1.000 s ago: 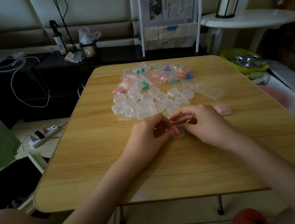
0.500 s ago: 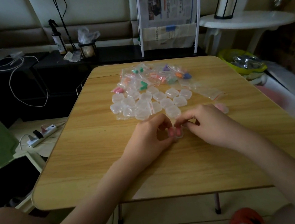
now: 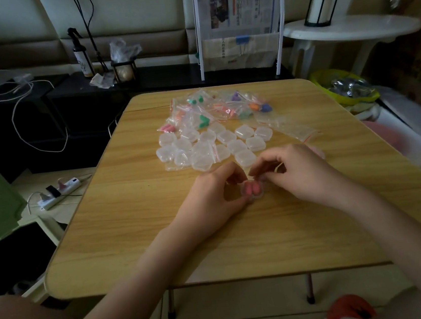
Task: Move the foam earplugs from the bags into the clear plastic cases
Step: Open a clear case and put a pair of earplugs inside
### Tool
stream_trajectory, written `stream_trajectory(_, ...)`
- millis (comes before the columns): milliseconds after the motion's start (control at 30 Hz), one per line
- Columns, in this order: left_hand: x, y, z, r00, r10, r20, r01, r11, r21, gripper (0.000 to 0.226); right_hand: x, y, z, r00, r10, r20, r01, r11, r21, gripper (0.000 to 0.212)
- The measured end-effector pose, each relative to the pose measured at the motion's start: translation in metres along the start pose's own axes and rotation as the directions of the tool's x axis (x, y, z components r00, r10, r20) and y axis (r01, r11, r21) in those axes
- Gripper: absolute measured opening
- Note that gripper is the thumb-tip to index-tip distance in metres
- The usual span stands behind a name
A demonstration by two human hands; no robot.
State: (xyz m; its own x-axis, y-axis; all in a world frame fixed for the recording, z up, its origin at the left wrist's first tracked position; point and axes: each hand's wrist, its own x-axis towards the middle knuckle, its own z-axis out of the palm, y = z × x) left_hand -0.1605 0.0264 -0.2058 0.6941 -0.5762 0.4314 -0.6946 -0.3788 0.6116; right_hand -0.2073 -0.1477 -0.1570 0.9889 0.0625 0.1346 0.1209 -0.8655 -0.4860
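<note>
Two hands: both meet at the middle of the wooden table (image 3: 134, 235), around one small clear plastic case (image 3: 253, 190).
Left hand (image 3: 213, 198): rests on the tabletop, fingers curled round the left side of the case, thumb and fingertips touching its edge.
Right hand (image 3: 304, 173): comes in from the right, fingers bent and pinched together at the top right of the case; whether they hold its lid or only press on it I cannot tell.
Case in hand: sits on the table between the two hands, with two pink foam earplugs (image 3: 251, 189) lying side by side inside it.
Empty cases (image 3: 210, 147): a cluster of clear plastic cases lies just beyond the hands, toward the far side of the table, several touching one another.
Bags (image 3: 220, 109): a heap of small clear zip bags lies behind the cases, holding earplugs in green, pink, orange, purple and blue.
Empty bag (image 3: 297, 130): a flat zip bag with a red strip lies to the right of the cases, apart from the heap.
Pink object (image 3: 318, 152): partly hidden behind the right hand; too little shows to name it.
Background: a white round side table (image 3: 352, 28) stands at the far right, and a white rack with newspapers (image 3: 238, 10) behind the table.
</note>
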Motion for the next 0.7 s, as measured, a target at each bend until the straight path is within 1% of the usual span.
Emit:
stream_trajectory(33,0.0,0.0,0.0,1.0,-0.003,0.002,0.003,1.0,-0.003,0.022,0.001,0.002,0.0,1.0,-0.002,-0.029,0.002,1.0,0.016,0.025)
stream_trajectory(67,0.0,0.0,0.0,1.0,-0.005,0.003,0.005,1.0,-0.008,0.022,0.002,0.006,0.0,0.996,0.002,-0.09,0.001,0.999,0.034,0.028)
stream_trajectory(133,0.0,-0.001,0.0,1.0,-0.008,0.0,0.008,1.0,-0.015,0.023,0.005,0.011,0.001,0.97,0.005,-0.244,0.011,0.998,0.063,0.024)
stream_trajectory(167,-0.001,-0.001,0.0,1.0,-0.015,-0.001,0.015,1.0,-0.017,0.024,0.005,0.012,0.003,0.96,0.007,-0.279,0.018,0.996,0.088,0.022)
stream_trajectory(200,-0.001,-0.001,0.0,1.0,-0.028,0.0,0.028,0.999,-0.018,0.026,0.006,0.013,0.005,0.963,0.013,-0.27,0.016,0.994,0.107,0.023)
stream_trajectory(300,-0.001,-0.003,0.001,0.998,-0.059,-0.019,0.059,0.998,-0.007,0.035,0.004,0.011,0.011,0.994,0.022,-0.107,-0.008,0.992,0.128,0.037)
stream_trajectory(333,-0.001,-0.003,0.002,0.997,-0.059,-0.041,0.059,0.998,0.002,0.039,0.002,0.009,0.011,0.996,0.007,-0.094,0.007,0.989,0.146,0.036)
stream_trajectory(400,-0.002,-0.004,0.003,0.996,-0.059,-0.071,0.06,0.998,0.017,0.045,-0.003,0.004,0.007,0.992,-0.028,-0.126,0.052,0.981,0.189,0.033)
stream_trajectory(467,-0.002,-0.003,0.003,0.996,-0.07,-0.055,0.071,0.997,0.021,0.049,-0.007,0.002,0.003,0.992,-0.066,-0.106,0.087,0.975,0.204,0.031)
stream_trajectory(533,-0.002,-0.001,0.001,0.998,-0.067,-0.01,0.068,0.997,0.024,0.044,-0.01,0.003,0.003,0.994,-0.097,-0.044,0.104,0.975,0.195,0.032)
stream_trajectory(600,-0.002,0.001,0.0,0.999,-0.043,0.016,0.042,0.998,0.048,0.034,-0.01,0.006,0.007,0.995,-0.105,-0.004,0.103,0.968,0.23,0.034)
stream_trajectory(633,-0.002,0.002,-0.001,0.999,-0.044,0.011,0.043,0.997,0.059,0.029,-0.01,0.008,0.01,0.994,-0.11,0.006,0.106,0.968,0.229,0.036)
stream_trajectory(700,-0.003,0.002,-0.001,0.998,-0.056,-0.018,0.057,0.996,0.071,0.02,-0.009,0.011,0.017,0.993,-0.117,-0.009,0.117,0.979,0.168,0.041)
